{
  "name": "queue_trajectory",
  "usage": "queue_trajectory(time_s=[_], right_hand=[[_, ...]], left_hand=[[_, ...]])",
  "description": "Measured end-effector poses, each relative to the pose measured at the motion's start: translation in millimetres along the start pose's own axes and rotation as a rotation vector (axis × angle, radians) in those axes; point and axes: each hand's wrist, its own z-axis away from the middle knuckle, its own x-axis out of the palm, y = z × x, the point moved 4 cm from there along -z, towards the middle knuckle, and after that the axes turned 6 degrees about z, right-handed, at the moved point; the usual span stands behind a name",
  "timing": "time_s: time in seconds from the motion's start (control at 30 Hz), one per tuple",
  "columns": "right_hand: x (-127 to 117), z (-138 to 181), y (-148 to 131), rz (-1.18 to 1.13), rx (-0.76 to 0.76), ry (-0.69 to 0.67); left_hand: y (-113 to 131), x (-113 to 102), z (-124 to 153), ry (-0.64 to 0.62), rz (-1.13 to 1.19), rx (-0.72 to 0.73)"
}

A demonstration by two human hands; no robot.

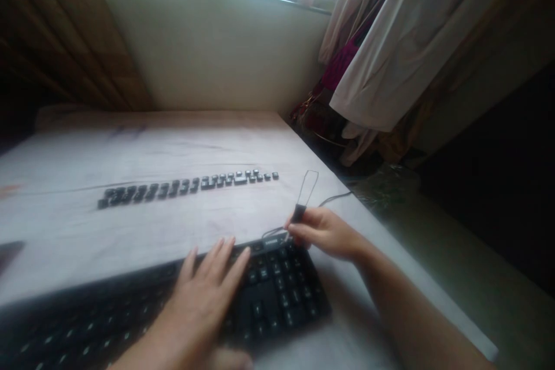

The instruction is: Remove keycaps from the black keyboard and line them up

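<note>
A black keyboard [260,295] lies at the table's front, its left part running out of view. My left hand [208,283] rests across it with fingers stretched out, holding nothing. In my right hand [323,231] is a wire keycap puller [298,214], its black handle pinched between thumb and fingers and its thin wire loop pointing up and away. That hand is at the keyboard's upper right corner; whether it touches the keys is unclear. Beyond the keyboard, loose black keycaps [203,183] stand in rows on the cloth.
A pale cloth covers the table [173,231]. A dark cable [336,198] runs behind my right hand to the table's right edge. Hanging clothes [385,40] are beyond that edge. A wall [225,52] with a window stands at the back, and a curtain [73,29] hangs left.
</note>
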Motion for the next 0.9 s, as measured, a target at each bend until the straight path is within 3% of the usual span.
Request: queue_trajectory(time_s=[0.17,0.37,0.63,0.9], right_hand=[[5.7,-0.1,4.4,-0.004,-0.05,0.033],[16.1,-2.7,5.0,0.059,-0.118,0.034],[25.1,0.1,-10.9,0.383,-0.329,0.169],[34.7,-4.0,-25.1,0.724,-0.514,0.034]], left_hand=[[6.3,-13.2,1.4,-0.029,-0.007,-0.032],[-5.7,-19.2,6.8,0.023,0.009,-0.041],[-12.7,-22.4,9.9,-0.024,-0.034,-0.068],[-14.7,-17.9,10.4,-0.074,-0.09,-0.063]])
